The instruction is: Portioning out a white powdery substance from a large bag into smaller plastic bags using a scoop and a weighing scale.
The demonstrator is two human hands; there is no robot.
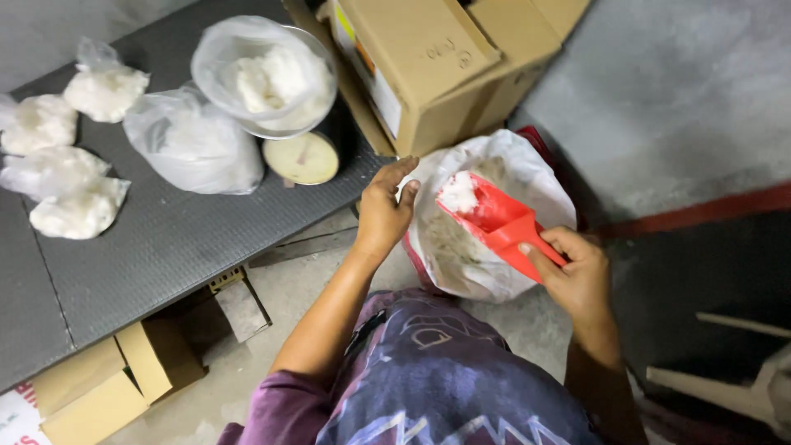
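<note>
My right hand grips the handle of a red plastic scoop that carries a lump of white powder. The scoop hovers over a large open clear plastic bag lined with white powder, which stands on the floor. At the left rim of that bag is my left hand, with its fingers resting on the plastic edge. On the grey table stands a small dial scale with a bag-lined bowl of white powder on top.
Several small tied bags of white powder lie at the table's left, beside a bigger crumpled bag. A cardboard box sits behind the open bag. More cartons are under the table. A white chair leg shows at the lower right.
</note>
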